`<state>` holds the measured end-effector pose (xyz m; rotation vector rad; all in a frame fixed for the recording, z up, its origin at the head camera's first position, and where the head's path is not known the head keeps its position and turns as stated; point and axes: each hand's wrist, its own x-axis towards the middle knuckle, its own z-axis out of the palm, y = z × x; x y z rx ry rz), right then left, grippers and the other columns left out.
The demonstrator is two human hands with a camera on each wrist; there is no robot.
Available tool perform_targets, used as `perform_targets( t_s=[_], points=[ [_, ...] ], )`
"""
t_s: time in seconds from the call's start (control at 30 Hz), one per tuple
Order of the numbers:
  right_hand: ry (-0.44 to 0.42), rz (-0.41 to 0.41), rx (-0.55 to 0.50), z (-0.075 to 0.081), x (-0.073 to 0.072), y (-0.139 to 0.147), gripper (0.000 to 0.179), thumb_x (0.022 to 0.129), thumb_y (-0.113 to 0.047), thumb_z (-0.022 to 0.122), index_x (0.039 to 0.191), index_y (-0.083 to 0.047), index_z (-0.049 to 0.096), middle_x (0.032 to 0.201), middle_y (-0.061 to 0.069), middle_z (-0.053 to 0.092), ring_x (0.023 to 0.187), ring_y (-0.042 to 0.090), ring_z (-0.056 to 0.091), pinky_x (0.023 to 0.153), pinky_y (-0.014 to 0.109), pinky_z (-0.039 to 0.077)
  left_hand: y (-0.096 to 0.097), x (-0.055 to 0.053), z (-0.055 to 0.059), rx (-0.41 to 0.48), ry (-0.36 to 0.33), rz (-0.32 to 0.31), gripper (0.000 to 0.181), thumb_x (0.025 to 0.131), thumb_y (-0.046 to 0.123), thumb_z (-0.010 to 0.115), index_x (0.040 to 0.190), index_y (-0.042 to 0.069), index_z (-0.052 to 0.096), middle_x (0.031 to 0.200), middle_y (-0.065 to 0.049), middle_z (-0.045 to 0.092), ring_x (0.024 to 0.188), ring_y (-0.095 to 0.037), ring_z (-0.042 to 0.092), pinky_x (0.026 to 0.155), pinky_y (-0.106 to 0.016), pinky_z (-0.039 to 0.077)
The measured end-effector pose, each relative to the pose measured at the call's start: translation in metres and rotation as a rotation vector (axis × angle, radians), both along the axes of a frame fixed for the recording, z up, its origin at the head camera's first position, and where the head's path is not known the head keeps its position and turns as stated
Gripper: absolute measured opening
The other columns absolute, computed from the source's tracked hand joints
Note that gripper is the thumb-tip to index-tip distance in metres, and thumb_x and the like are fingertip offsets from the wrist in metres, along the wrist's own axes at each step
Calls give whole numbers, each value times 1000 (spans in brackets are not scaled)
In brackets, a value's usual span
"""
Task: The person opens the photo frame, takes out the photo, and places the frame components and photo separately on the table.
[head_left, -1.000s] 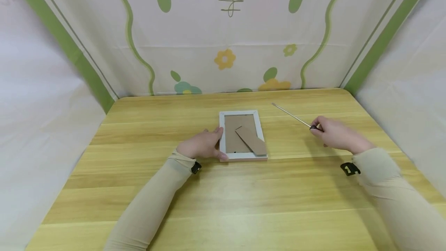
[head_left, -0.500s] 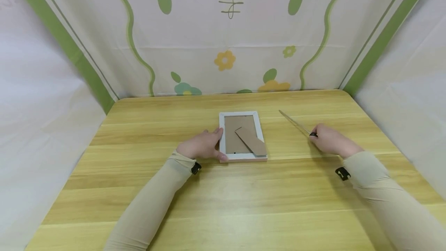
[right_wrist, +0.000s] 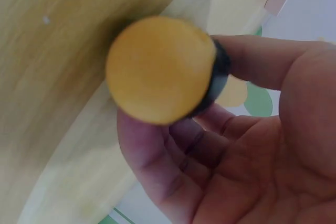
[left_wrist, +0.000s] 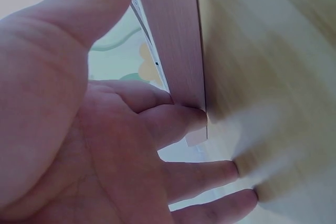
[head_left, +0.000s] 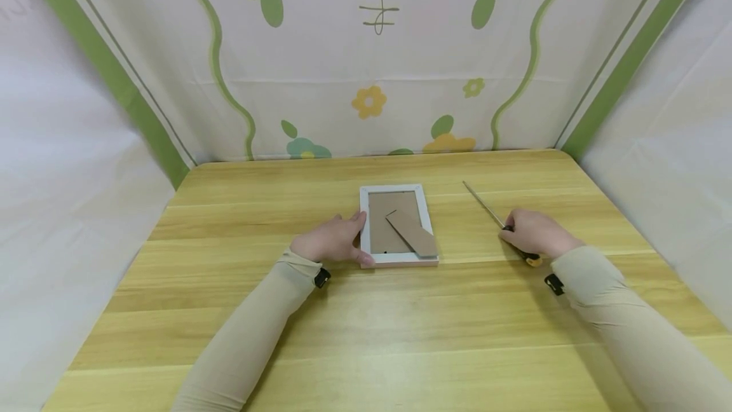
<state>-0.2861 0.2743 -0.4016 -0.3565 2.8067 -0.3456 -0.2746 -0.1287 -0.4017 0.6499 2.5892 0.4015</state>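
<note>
Firstly, head view: one wooden counter (head_left: 366, 342), and on it, near the far middle, one white-bordered picture frame (head_left: 403, 204), back uppermost, with one brown stand leg (head_left: 413, 234) slanting across it. Left hand (head_left: 330, 238) at the frame's left side, thumb and fingers apart, thumb at the near-left corner. Right hand (head_left: 536, 232) clamped on one screwdriver (head_left: 486, 207), to the right of the frame and clear of it, thin shaft pointing away and leftward. Two beige sleeves (head_left: 251, 336); two black wrist pieces (head_left: 322, 277), one per arm. One far cloth (head_left: 320, 49), six printed flowers, some cut off. Left wrist view: four fingers; two reach the frame's pinkish side, two rest tips lower on the counter. Right wrist view: one round orange handle end (right_wrist: 160, 70), one dark band beside it, thumb and curled fingers around; one frame corner, upper right.
</note>
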Motion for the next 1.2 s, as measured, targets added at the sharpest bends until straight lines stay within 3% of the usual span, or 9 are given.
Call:
perform_targets(
  t_s=[0.1,0.3,0.5,0.67,0.77,0.87,1.03,1.13,1.2],
  points=[
    [-3,4,8,3,-1,-1,41,100,-28,57,110,11,56,88,15,65,73,25,57,69,44,50,-1,2,1,11,0,2,111,83,56,71,158,4,9,163,-11,15,142,-50,19,118,-48,19],
    [14,-9,30,11,-9,-5,53,101,-35,54,123,14,53,108,30,65,97,45,63,81,58,50,-1,3,-1,31,-1,15,110,84,56,72,159,5,11,162,-10,20,141,-51,20,116,-52,23],
    [66,-7,-16,26,-25,-30,51,103,-34,49,128,11,54,108,27,67,101,45,62,88,62,47,-5,4,0,74,-34,34,114,83,58,73,159,6,5,161,-12,21,144,-49,17,116,-52,22],
    [61,10,-141,30,-47,-64,47,105,-30,45,132,7,54,116,27,65,85,34,66,82,52,52,-8,10,7,105,-32,73,120,81,54,77,158,2,1,159,-18,26,145,-39,22,116,-49,25],
    [5,0,-243,24,-64,-84,46,106,-28,43,138,5,51,104,24,67,68,26,63,70,42,55,-8,17,10,84,6,86,121,79,53,79,157,-3,6,156,-24,28,144,-38,26,115,-47,26],
    [-38,-1,-294,16,-79,-103,45,107,-26,41,141,3,47,86,17,65,60,20,58,64,37,55,-5,22,9,87,26,97,120,77,51,82,155,-6,11,154,-27,31,142,-38,31,115,-46,28],
    [-37,32,-226,6,-97,-128,45,108,-27,40,141,2,48,64,6,56,50,15,51,61,35,51,2,27,1,141,38,128,117,73,45,87,153,-9,21,147,-24,44,132,-32,46,110,-42,37],
    [-25,52,-177,3,-102,-139,44,107,-28,41,136,3,54,73,9,60,53,17,53,64,35,49,5,28,-5,180,66,139,101,72,41,89,146,-4,38,133,-17,58,119,-26,56,102,-39,45],
    [-25,58,-163,2,-105,-144,43,107,-29,42,133,3,57,88,12,64,60,18,56,65,34,49,7,28,-7,199,88,136,88,72,38,90,140,0,48,122,-12,63,108,-23,59,95,-38,48]
  ],
)
